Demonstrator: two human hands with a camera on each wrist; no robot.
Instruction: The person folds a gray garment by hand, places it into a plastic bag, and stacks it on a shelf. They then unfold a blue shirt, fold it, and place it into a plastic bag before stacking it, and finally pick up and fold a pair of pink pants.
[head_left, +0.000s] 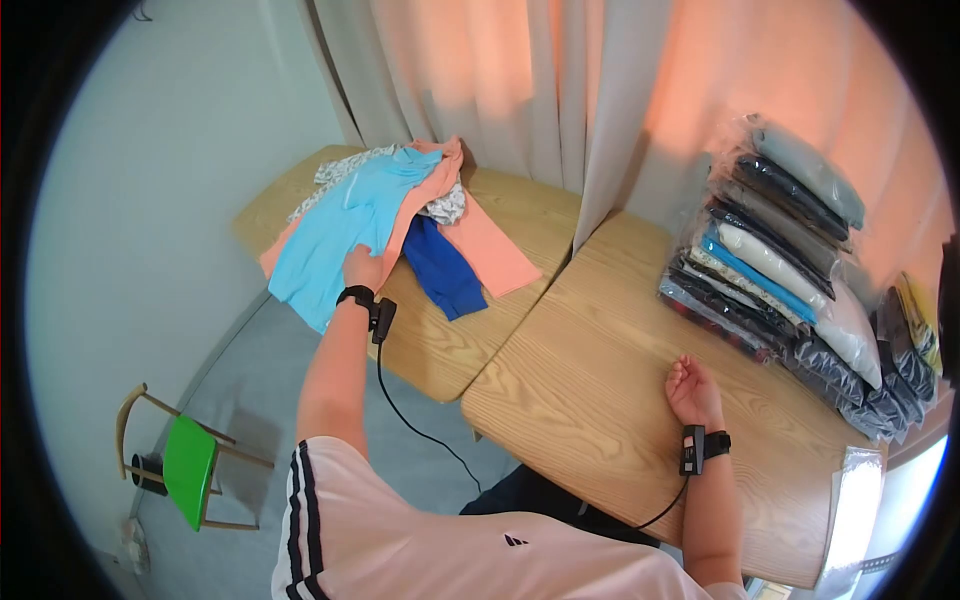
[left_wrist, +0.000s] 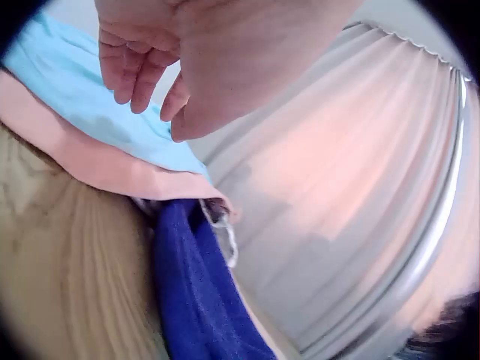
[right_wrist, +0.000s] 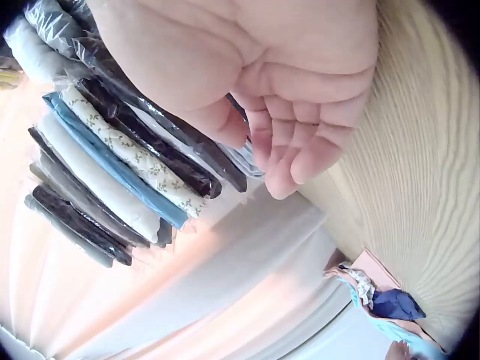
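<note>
A loose pile of clothes lies on the left table, with a light blue garment (head_left: 345, 205) on top, salmon cloth (head_left: 490, 245) and dark blue cloth (head_left: 440, 268) under it. My left hand (head_left: 363, 268) is over the near edge of the light blue garment; in the left wrist view the hand (left_wrist: 217, 60) has its fingers bent loosely down, with nothing seen between them. My right hand (head_left: 694, 392) rests palm up on the right table, fingers loosely curled and holding nothing, as the right wrist view of the hand (right_wrist: 247, 82) also shows.
Stacks of plastic-wrapped folded clothes (head_left: 770, 255) stand at the back right of the right table (head_left: 600, 350). Curtains (head_left: 520, 90) hang behind both tables. A green chair (head_left: 188, 470) stands on the floor at the left. Cables run from both wrist cameras.
</note>
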